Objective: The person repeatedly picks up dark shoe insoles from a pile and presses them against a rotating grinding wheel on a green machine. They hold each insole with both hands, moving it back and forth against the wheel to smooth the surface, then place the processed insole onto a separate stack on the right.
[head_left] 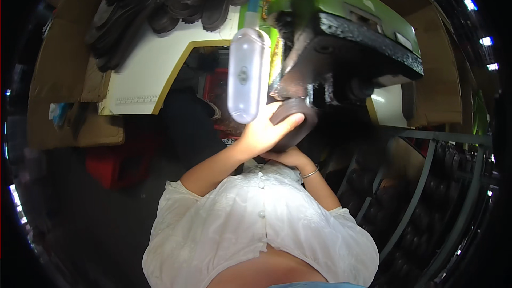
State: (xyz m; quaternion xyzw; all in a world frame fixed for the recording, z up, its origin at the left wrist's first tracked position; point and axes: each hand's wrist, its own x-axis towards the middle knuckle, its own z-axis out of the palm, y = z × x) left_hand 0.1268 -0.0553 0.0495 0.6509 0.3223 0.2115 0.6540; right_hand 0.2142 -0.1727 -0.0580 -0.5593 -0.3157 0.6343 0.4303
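A black shoe sole is held up against the working end of the green machine, below its dark head. My left hand is closed on the sole, its thumb lying across the upper face and its other fingers mostly hidden. Lower down, my right hand grips the near end of the same sole from underneath; most of its fingers are out of sight. A whitish translucent lamp on a blue cable hangs just in front of my left hand and covers part of the view.
A pile of dark soles lies on the white, yellow-edged table at the upper left. Cardboard boxes flank the machine. A red stool or crate stands lower left. To the right is a metal rack holding dark pieces.
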